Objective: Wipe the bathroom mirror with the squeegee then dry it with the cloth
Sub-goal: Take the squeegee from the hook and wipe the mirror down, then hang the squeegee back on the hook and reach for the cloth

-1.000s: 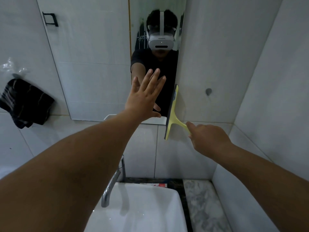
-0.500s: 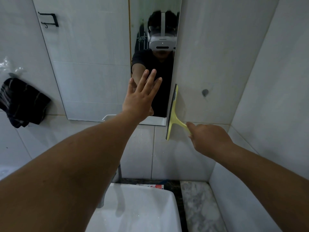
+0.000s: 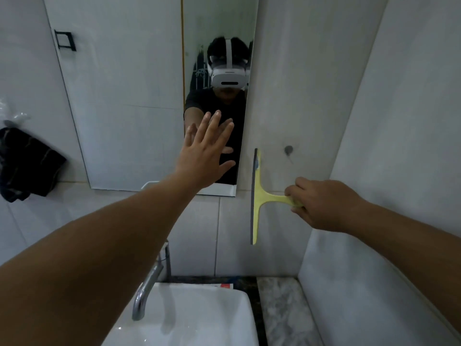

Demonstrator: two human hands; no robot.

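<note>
Left hand is flat and open, fingers spread, palm up against the lower right part of the mirror; holding nothing. Its reflection meets it on the glass.

Right hand is clenched around the handle of the yellow squeegee, grasping it at the handle's end. Squeegee blade stands vertical, dark rubber edge facing left. It sits just right of the mirror's right edge, over the tiled wall, not on the glass. Can't tell if the blade touches the tile.

Dark cloth hangs on the wall at far left, left of the mirror, well apart from both hands.

Below: white sink with a chrome tap at its far edge, under the left forearm. Marble ledge to the right of the sink.
</note>
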